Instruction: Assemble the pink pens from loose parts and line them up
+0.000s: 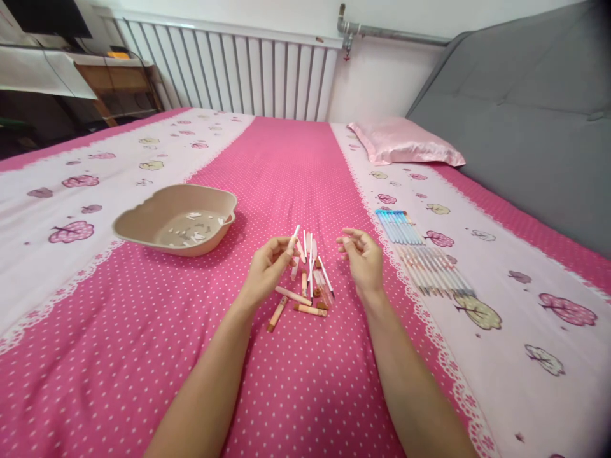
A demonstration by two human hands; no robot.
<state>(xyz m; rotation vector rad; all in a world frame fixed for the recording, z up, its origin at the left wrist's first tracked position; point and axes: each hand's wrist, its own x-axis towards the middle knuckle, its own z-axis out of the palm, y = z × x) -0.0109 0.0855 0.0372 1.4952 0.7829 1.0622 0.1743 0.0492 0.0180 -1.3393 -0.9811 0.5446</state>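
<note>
My left hand point(270, 267) pinches a slim white pen part point(296, 231) that points upward between thumb and fingers. Just across from it, my right hand point(363, 257) hovers with curved fingers slightly apart and nothing visible in them. Below and between the hands lies a loose pile of pen parts: thin white refills point(326, 277) with dark tips, clear pinkish barrels point(321, 287), and peach pieces with brown ends point(311, 310). One more peach-and-brown piece point(277, 314) rests nearest to me, under my left wrist.
A beige basin point(143, 224) with small white bits inside stands at left. To the right lie rows of blue pens point(400, 227) and pale pens point(433, 272). Beyond are a pink pillow point(405, 141), a grey headboard point(520, 108) and a radiator point(238, 67). Polka-dot bedding point(296, 388) covers the bed.
</note>
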